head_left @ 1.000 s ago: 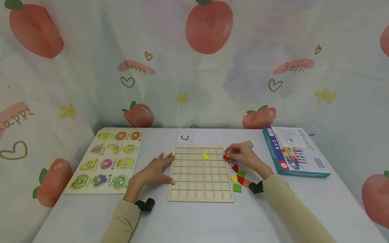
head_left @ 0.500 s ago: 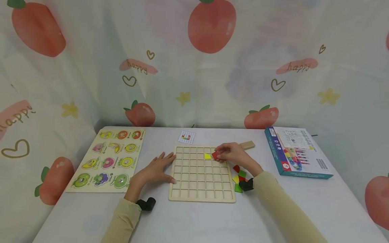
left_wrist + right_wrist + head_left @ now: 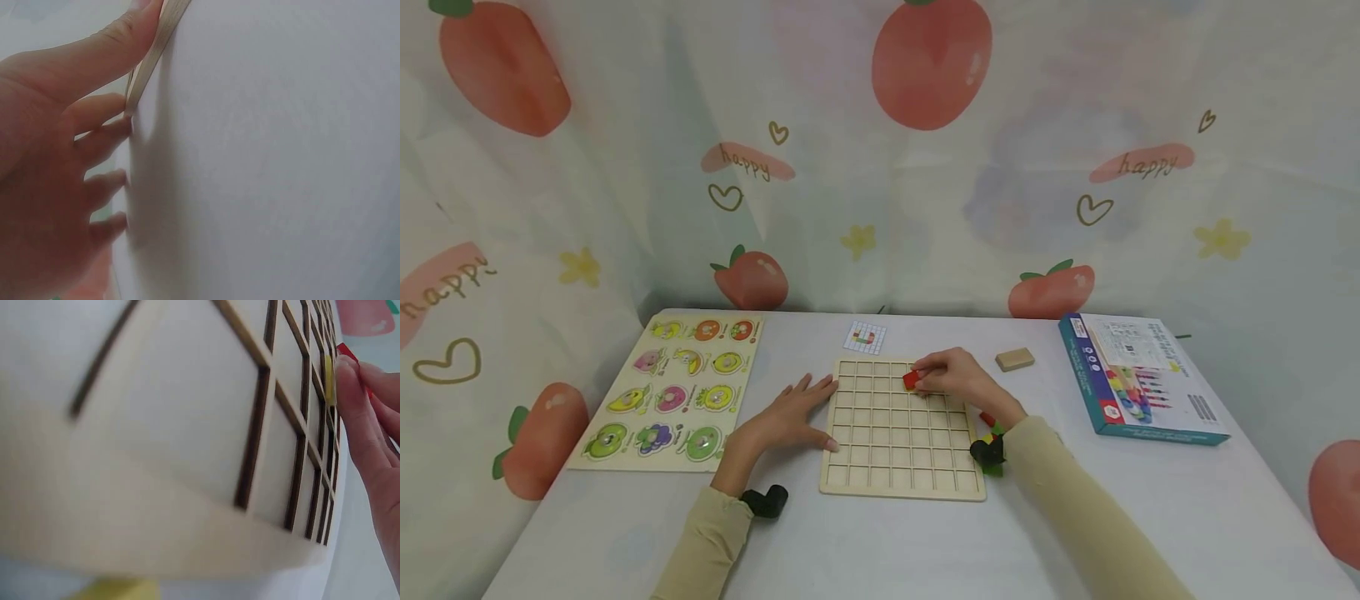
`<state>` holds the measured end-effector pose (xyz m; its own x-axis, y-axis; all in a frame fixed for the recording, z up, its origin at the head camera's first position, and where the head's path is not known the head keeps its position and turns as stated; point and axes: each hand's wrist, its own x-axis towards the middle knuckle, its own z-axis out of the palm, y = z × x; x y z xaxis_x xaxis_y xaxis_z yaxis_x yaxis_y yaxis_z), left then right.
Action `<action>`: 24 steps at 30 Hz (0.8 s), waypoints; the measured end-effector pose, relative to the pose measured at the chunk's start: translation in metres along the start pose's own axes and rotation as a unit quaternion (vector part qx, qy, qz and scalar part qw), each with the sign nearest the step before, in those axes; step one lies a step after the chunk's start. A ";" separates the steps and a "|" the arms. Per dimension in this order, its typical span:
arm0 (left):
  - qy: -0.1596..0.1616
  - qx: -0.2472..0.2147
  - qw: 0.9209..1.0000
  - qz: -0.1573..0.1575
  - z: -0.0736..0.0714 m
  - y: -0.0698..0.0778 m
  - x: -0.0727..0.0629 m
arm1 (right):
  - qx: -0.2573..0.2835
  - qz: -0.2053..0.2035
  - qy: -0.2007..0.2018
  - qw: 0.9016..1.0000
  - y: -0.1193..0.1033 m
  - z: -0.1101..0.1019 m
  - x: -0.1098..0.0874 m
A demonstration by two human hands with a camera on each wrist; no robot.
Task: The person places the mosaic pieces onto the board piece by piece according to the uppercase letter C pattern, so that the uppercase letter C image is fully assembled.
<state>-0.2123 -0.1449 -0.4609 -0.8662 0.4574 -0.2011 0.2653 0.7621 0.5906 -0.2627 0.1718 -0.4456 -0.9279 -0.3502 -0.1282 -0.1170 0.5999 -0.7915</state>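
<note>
A light wooden grid board (image 3: 880, 479) lies on the table, its squares framed by thin raised strips. My right hand (image 3: 961, 377) pinches a small red tile (image 3: 911, 380) between thumb and fingers, over the upper right part of the grid. In the right wrist view, a yellow tile (image 3: 329, 381) sits in the grid right beside those fingertips; in the head view it is hidden. At the board's left side, my left hand (image 3: 784, 422) rests with fingers spread, thumb and fingertips right at the edge. The left wrist view shows that thumb (image 3: 112, 44) along the rim.
Several coloured tiles (image 3: 992, 470) lie right of the board, partly covered by the right wrist. Behind are a small gridded pattern card (image 3: 865, 337) and a wooden block (image 3: 1015, 359). A fruit puzzle board (image 3: 688, 383) lies left, a flat box (image 3: 1150, 383) right.
My right hand has carried the red tile leftward from the board's right edge to over the grid, covering the yellow tile in the head view. The left hand stays in place.
</note>
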 end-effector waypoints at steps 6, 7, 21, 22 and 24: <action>-0.002 0.001 1.000 0.000 0.000 -0.001 0.000 | 0.003 -0.009 -0.009 1.000 -0.004 0.009 0.008; -0.002 0.001 1.000 0.000 0.000 -0.001 0.000 | 0.001 -0.008 -0.008 1.000 -0.004 0.010 0.009; -0.001 -0.004 1.000 -0.007 0.001 0.000 0.001 | -0.055 0.011 0.014 0.998 -0.012 0.020 0.012; -0.001 -0.003 1.000 -0.007 0.001 0.000 0.001 | -0.058 0.011 0.014 0.998 -0.012 0.020 0.012; -0.002 -0.003 1.000 -0.009 0.002 -0.001 0.001 | -0.066 0.012 0.011 0.998 -0.013 0.020 0.011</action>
<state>-0.2130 -0.1444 -0.4633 -0.8692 0.4457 -0.2143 0.2478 0.7675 0.5912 -0.2642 0.1457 -0.4490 -0.9384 -0.3198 -0.1310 -0.1396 0.6974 -0.7030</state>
